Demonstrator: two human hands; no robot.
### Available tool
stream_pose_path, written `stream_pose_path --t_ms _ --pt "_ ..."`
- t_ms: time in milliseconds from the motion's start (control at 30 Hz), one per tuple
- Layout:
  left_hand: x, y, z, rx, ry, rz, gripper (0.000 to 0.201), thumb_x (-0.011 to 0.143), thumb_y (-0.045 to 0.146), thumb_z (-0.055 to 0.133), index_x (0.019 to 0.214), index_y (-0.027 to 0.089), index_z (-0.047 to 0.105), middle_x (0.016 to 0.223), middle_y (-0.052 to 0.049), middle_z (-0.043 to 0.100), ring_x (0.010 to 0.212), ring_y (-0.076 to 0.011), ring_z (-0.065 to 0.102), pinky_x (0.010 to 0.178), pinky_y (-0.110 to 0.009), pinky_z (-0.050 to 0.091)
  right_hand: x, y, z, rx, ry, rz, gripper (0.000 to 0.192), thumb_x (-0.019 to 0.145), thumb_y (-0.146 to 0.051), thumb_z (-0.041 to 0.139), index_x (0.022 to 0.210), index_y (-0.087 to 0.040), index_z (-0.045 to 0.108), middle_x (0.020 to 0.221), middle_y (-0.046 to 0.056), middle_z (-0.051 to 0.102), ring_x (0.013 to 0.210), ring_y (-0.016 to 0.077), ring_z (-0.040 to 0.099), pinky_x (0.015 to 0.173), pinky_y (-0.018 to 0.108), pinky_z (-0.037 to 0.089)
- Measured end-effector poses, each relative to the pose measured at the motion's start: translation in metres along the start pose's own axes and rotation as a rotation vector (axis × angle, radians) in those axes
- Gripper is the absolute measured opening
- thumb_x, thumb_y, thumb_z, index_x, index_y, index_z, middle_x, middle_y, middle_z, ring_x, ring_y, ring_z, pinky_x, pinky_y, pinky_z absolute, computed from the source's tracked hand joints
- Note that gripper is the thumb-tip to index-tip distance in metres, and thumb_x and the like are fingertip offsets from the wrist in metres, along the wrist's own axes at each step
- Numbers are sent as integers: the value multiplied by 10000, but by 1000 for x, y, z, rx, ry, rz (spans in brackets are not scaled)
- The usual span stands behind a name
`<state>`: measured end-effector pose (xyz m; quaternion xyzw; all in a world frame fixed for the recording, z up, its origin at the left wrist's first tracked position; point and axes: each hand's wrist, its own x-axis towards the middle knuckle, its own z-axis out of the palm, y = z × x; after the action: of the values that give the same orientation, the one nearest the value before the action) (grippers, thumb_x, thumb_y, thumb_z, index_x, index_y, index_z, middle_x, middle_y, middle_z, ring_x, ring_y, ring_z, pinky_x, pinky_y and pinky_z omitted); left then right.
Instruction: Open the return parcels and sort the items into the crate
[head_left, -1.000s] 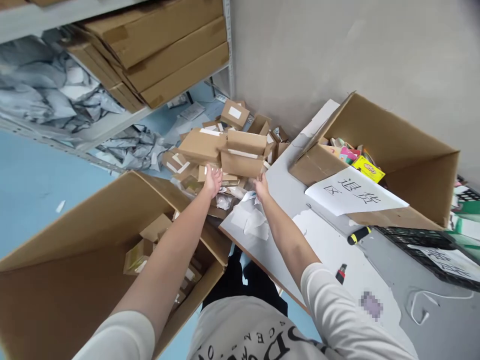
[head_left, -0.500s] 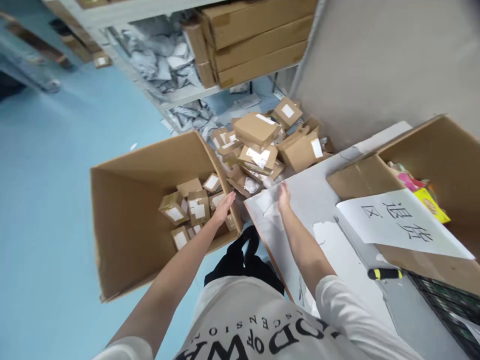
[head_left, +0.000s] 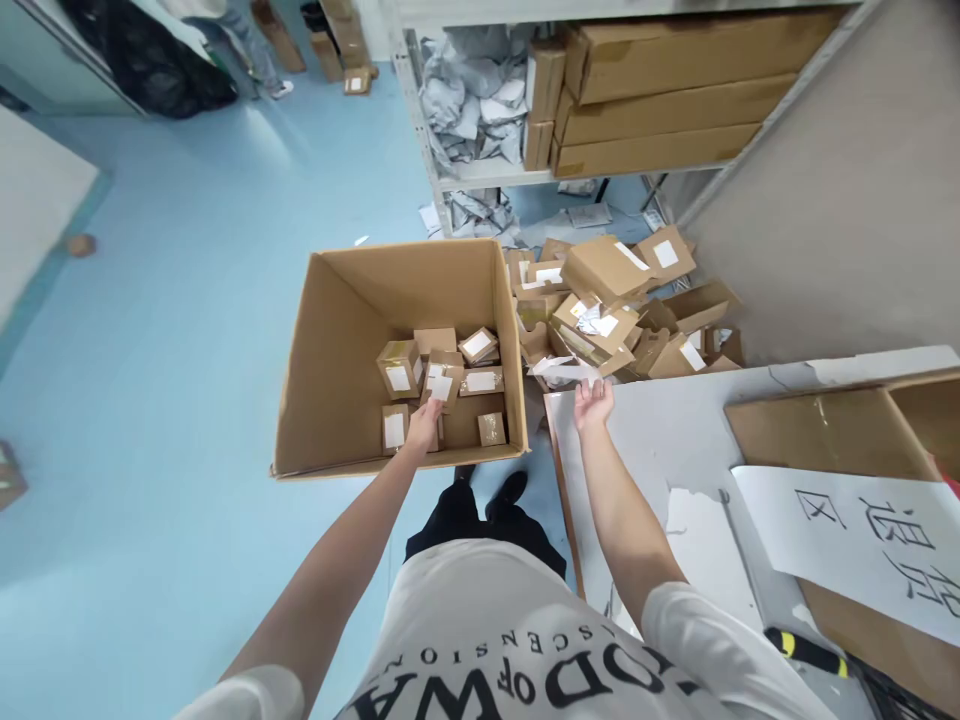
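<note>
The left hand (head_left: 424,424) is reaching into the big carton (head_left: 330,330), fingers loose and empty, just below white-labelled small boxes (head_left: 442,375). The right hand (head_left: 593,404) is lying open on the table (head_left: 660,440); the sheet (head_left: 862,545) to its right is reading 退货区.

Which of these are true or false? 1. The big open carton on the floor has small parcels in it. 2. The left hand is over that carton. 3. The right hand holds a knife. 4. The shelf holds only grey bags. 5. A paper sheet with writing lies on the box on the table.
1. True: the big open carton holds small parcels.
2. True: the left hand reaches over it.
3. False: the right hand is open and holds nothing, at the table edge.
4. False: the shelf also bears flat brown boxes beside the grey bags.
5. True: the paper sheet shows large black characters.
</note>
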<state>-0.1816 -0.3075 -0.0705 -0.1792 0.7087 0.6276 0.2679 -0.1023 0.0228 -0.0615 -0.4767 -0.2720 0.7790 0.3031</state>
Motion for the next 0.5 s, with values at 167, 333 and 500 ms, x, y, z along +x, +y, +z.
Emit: stream_pose_path --t_ms 167,333,500 --pt "13 16 -36 -184 -33 -36 764 882 668 68 1411 216 384 1519 -83 282 1403 -213 246 1162 -399 165 -29 29 62 -33 -311 49 387 893 -488 365 1172 -296 552 1420 -8 451 1201 102 526 1038 327 389" --pt "49 26 -81 -245 4 -40 752 886 665 133 1444 197 321 1535 -98 240 1411 -214 222 1156 -367 173 -56 88 111 -319 -477 70 455 902 -461 372 1313 -293 474 1462 43 411 1276 135 469 1056 373 349" --pt "103 21 -130 -268 116 -81 729 902 632 255 1452 155 301 1537 -109 228 1415 -221 216 1159 -345 171 -51 157 146 -596 -512 131 501 874 -434 480 1342 -256 454 1422 82 463 1276 168 474 1061 389 344"
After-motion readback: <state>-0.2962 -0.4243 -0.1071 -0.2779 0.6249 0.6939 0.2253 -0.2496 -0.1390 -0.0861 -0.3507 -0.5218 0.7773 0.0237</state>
